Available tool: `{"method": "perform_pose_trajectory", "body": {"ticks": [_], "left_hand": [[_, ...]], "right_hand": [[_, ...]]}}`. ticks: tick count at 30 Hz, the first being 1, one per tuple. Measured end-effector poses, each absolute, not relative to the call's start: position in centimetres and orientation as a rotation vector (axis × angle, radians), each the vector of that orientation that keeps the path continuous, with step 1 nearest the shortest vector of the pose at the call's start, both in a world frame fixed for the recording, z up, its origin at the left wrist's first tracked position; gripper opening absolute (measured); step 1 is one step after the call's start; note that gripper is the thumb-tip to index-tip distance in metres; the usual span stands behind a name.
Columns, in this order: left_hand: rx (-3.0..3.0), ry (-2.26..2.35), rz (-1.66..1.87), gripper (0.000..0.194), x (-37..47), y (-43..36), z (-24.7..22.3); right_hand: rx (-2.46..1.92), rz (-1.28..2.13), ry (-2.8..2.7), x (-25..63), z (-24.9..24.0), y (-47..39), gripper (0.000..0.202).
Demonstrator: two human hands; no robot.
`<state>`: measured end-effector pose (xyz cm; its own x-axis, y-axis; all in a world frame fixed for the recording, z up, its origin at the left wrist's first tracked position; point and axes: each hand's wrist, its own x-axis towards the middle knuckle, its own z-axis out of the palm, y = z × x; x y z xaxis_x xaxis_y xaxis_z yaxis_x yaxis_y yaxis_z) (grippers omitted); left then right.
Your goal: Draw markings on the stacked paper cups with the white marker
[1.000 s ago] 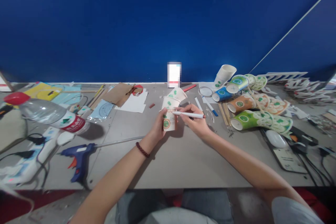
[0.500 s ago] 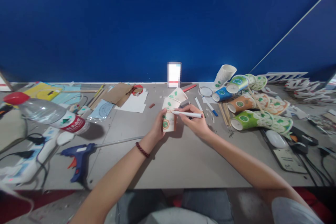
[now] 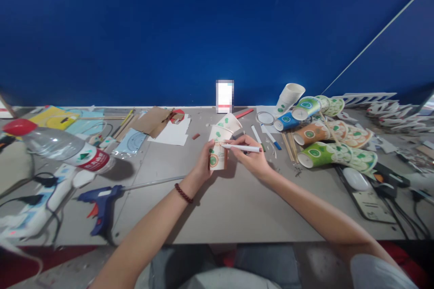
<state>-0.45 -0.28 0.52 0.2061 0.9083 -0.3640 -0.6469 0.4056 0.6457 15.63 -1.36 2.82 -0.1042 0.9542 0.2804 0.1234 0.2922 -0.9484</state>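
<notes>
Near the middle of the table, my left hand (image 3: pixel 203 160) is closed round the left side of a joined set of white paper cups (image 3: pixel 219 135) with green and brown prints. The upper cup tilts to the right. My right hand (image 3: pixel 251 156) pinches a white marker (image 3: pixel 246 148), held nearly level, its tip at the front of the lower cup. Whether the tip touches the cup is too small to tell. Beyond the cups stands a blurred white rectangle (image 3: pixel 224 97) by the blue wall.
A water bottle (image 3: pixel 64 146), a blue glue gun (image 3: pixel 101 203) and a power strip (image 3: pixel 44 203) are at the left. Several joined coloured cups (image 3: pixel 339 156), a cup stack (image 3: pixel 291 95) and wooden sticks (image 3: pixel 290 146) lie right. White paper (image 3: pixel 171 131) lies back left.
The marker tip has shifted slightly to the left on the lower cup. Both hands keep nearly the same place and hold.
</notes>
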Motion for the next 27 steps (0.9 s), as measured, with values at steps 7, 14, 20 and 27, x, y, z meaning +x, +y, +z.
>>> {"method": "perform_pose_trajectory", "body": {"ticks": [7, 14, 20, 27], "left_hand": [[0.456, 0.709, 1.133, 0.033, -0.35, -0.49, 0.86], [0.48, 0.695, 1.146, 0.037, -0.3, -0.42, 0.74], [0.461, 0.722, 1.16, 0.034, -0.35, -0.38, 0.69], [0.427, 0.768, 1.143, 0.036, -0.46, -0.32, 0.65]], "right_hand": [[-0.968, 1.104, -1.489, 15.58, 3.25, -1.63, 0.008], [-1.01, 1.073, -1.465, 15.45, 3.38, -1.68, 0.006], [-0.943, 1.133, -1.481, 15.46, 2.86, -1.65, 0.008], [-0.957, 1.115, -1.467, 15.24, 3.2, -1.73, 0.007]]}}
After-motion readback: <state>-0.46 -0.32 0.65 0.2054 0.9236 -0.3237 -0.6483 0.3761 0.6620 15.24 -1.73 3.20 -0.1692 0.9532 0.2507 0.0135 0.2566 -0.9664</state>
